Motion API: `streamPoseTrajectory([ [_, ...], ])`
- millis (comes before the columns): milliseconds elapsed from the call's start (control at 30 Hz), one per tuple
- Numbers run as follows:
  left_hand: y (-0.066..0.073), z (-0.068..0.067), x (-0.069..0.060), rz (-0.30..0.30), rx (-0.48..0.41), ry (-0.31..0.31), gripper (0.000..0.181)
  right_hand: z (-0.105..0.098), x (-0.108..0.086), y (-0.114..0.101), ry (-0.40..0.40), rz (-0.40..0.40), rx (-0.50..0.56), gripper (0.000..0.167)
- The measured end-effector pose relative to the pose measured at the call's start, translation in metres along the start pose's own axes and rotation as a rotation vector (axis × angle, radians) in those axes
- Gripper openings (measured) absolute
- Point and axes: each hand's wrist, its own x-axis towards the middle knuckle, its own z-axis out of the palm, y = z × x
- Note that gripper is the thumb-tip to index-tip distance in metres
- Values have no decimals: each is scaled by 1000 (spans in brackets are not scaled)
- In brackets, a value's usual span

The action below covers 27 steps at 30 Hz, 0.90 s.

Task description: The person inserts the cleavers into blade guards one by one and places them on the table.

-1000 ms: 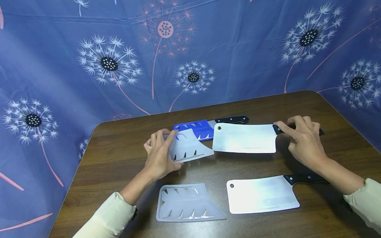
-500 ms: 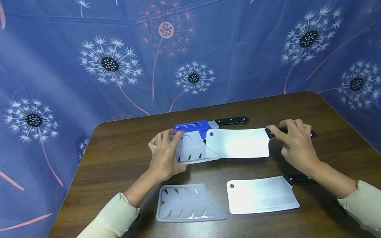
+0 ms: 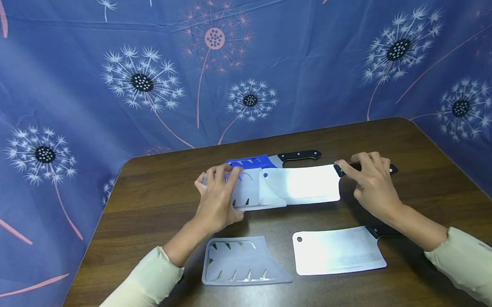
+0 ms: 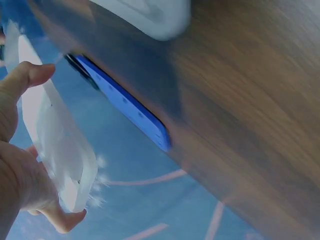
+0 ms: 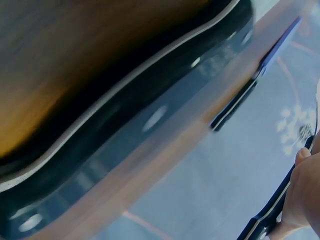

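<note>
My left hand (image 3: 219, 199) grips a translucent white blade cover (image 3: 247, 189) by its closed end, thumb below and fingers above. In my right hand (image 3: 373, 180) is the black handle of a cleaver (image 3: 308, 185), held level with its blade pointing left. The blade's front part lies within the cover's mouth; its hole shows blue through it. The left wrist view has the cover (image 4: 65, 145) between thumb and fingers, raised off the table. In the right wrist view, fingers wrap the handle (image 5: 275, 205) at the lower right edge.
Behind the held pair lies a knife (image 3: 299, 155) in a blue cover (image 3: 250, 162). Nearer me, a second translucent cover (image 3: 245, 262) lies left of a second cleaver (image 3: 339, 252) on the wooden table (image 3: 150, 206). A blue dandelion cloth (image 3: 308, 79) hangs behind.
My right hand has moved left, bringing the cleaver's front end into the cover. My left hand has shifted slightly right with the cover. The things lying on the table have stayed put.
</note>
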Motion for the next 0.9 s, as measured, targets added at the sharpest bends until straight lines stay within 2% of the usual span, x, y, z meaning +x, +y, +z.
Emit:
streamPoseTrajectory([
  [100,8,3,2,27,15,-1,103,6,4,-8,7,-28,11,87],
  [300,22,5,7,15,10,4,103,18,13,-27,17,-22,18,81],
  [533,40,8,18,30,-16,21,103,32,27,-51,31,-9,34,76],
  [733,42,9,19,16,-11,25,103,37,32,-54,30,3,21,71],
  [900,42,10,17,10,-25,-9,103,36,28,-53,1,-1,15,70],
])
